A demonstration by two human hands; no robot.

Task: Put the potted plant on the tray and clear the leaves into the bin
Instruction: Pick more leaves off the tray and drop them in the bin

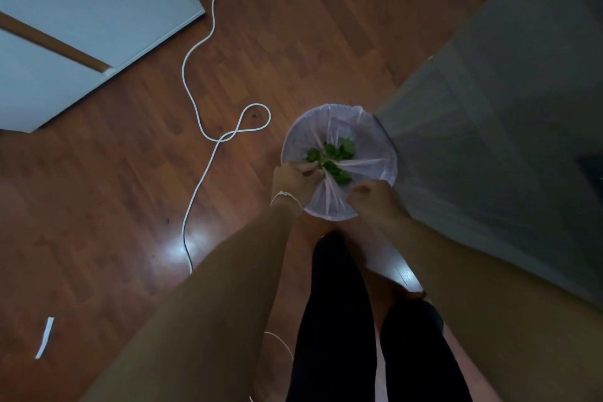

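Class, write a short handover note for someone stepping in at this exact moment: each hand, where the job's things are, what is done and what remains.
Left hand: over the near rim of the bin, fingers curled among the leaves.
Right hand: at the bin's near right rim, seemingly pinching the liner.
Leaves: green, lying in the lined bin.
Done: at least these leaves are binned.
Left: potted plant and tray are out of view, so check them. Mind the white cable on the floor.

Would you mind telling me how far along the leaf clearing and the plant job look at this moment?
Mostly done on the leaves: green leaves lie inside the lined bin. In hand: the left hand and right hand are over the bin's near rim, at the leaves and liner. Neither the potted plant nor the tray is in view, so that step cannot be judged.
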